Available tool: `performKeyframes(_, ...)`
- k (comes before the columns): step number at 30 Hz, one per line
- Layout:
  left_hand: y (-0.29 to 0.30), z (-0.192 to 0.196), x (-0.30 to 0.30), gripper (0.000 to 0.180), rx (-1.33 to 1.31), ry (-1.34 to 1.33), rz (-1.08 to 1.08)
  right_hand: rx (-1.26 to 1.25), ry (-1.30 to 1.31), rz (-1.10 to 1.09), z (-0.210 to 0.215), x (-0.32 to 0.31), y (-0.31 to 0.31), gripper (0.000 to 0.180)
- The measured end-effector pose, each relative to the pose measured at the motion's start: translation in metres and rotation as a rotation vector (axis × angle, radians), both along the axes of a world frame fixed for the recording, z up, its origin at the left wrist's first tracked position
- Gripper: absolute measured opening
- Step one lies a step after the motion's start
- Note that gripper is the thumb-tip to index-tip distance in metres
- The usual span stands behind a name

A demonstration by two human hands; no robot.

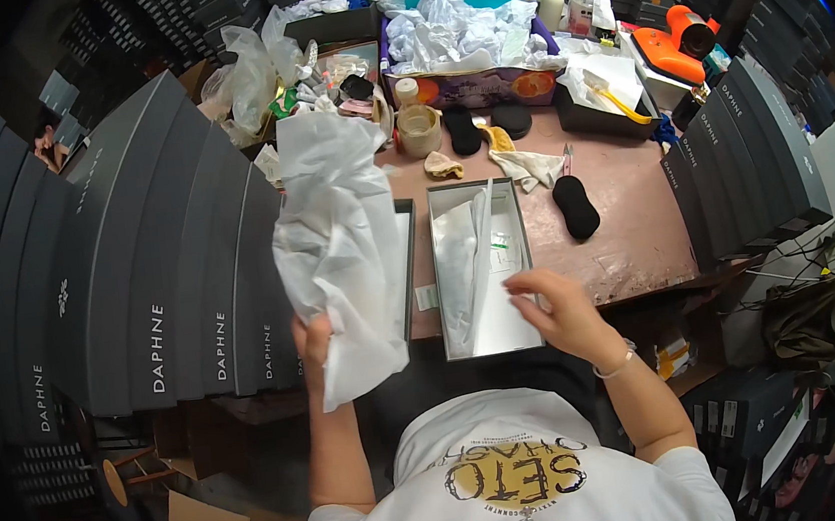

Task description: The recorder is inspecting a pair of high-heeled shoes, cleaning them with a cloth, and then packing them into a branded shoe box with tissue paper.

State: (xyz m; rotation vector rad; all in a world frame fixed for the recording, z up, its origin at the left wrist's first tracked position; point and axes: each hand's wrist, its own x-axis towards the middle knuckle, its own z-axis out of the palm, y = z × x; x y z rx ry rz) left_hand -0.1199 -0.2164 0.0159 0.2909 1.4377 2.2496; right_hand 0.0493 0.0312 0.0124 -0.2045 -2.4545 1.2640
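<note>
My left hand (315,343) is closed round the lower part of a crumpled white tissue-paper bundle (339,228), raised over the left side of the table. Whether something is wrapped inside it cannot be seen. In front of me stands a grey-rimmed open shoebox (516,326) with a white inside. A white-wrapped item (458,267) lies along its left half, and a small packet with a green mark shows at its right. My right hand (561,312) hovers at the box's right edge, fingers bent and apart, holding nothing. Behind the bundle, a second dark box (405,216) is partly hidden.
Dark shoeboxes stand in rows at left (176,254) and right (744,159). A black oval pad (575,208) lies right of the open box. Farther back are a jar (419,130), cloth scraps (529,166), a carton of crumpled paper (481,89) and an orange tool (674,50).
</note>
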Motion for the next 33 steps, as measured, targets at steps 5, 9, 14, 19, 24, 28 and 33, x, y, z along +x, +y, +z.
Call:
performKeyframes(5, -0.012, 0.001, 0.01, 0.049, -0.053, 0.074, 0.141, 0.819, -0.249, 0.318, -0.07, -0.108, -0.048, 0.017)
performKeyframes(9, -0.031, -0.04, 0.031, 0.055, -0.047, 0.041, 0.2, 1.104, -0.728, 0.507, -0.108, -0.161, -0.078, 0.024)
performKeyframes(14, -0.042, -0.061, 0.051, 0.06, -0.035, -0.116, 0.097, 1.247, -0.789, 0.497, -0.123, -0.164, -0.088, 0.032)
performKeyframes(19, -0.039, -0.072, 0.054, 0.063, 0.032, -0.075, 0.113, 1.181, -0.707, 0.472, -0.149, -0.168, -0.086, 0.03)
performKeyframes(24, -0.033, -0.068, 0.047, 0.074, 0.043, 0.071, 0.127, 1.068, -0.354, 0.322, -0.169, -0.166, -0.075, 0.024)
performKeyframes(28, -0.042, -0.065, 0.05, 0.065, -0.185, 0.314, 0.199, 0.81, -0.224, 0.246, -0.063, -0.12, -0.052, 0.013)
performKeyframes(33, -0.034, -0.066, 0.049, 0.054, -0.596, 0.529, 0.073, 0.56, -0.283, 0.048, -0.011, -0.054, 0.016, 0.038)
